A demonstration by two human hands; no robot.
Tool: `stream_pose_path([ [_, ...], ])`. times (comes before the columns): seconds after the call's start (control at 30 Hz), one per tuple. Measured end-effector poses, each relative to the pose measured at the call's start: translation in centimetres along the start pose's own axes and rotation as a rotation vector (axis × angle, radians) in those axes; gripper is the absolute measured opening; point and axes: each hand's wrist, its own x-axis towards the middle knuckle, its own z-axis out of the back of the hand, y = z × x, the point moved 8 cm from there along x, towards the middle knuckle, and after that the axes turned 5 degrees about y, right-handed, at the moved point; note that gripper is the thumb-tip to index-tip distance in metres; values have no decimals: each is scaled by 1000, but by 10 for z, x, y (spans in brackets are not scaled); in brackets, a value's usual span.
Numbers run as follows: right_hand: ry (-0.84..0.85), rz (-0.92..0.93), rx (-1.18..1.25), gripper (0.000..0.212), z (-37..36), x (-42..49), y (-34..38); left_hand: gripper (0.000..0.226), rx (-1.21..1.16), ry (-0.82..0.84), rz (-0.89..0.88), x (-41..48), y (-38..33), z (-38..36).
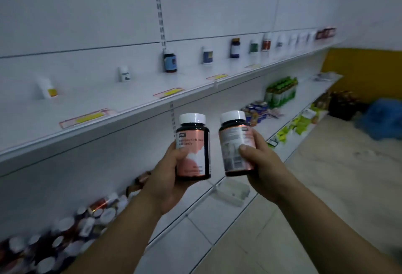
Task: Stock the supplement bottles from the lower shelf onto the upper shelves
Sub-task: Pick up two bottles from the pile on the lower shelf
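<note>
My left hand grips a dark supplement bottle with a white cap and a pink label, front side facing me. My right hand grips a matching bottle, its back label turned toward me. Both bottles are upright in mid-air, side by side, just below the front edge of the upper shelf. Along the back of that shelf stand several single bottles, spaced apart, among them a dark one with a blue label. Down at the lower left, a crowd of white-capped bottles fills the lower shelf.
Yellow price tags lie along the upper shelf's front. Green bottles and blue cans stand on the middle shelf to the right. Yellow-green packs sit lower. A blue bag and a dark crate rest on the tiled floor.
</note>
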Motion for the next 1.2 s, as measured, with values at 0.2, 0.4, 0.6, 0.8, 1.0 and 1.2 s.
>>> stream_pose_path([
  [0.2, -315, 136, -220, 62, 125, 17, 51, 53, 98, 185, 47, 119, 33, -75],
  [0.4, -450, 230, -258, 56, 222, 64, 86, 68, 219, 403, 63, 241, 74, -134],
  [0.6, -509, 229, -359, 73, 318, 111, 137, 61, 252, 469, 71, 372, 97, -185],
  [0.8, -662, 241, -432, 76, 437, 137, 190, 73, 323, 582, 19, 494, 135, -270],
  [1.0, -719, 284, -492, 82, 590, 156, 247, 77, 303, 605, -14, 612, 197, -370],
  [1.2, -648, 252, -376, 85, 741, 200, 298, 73, 242, 540, 9, 730, 248, -460],
])
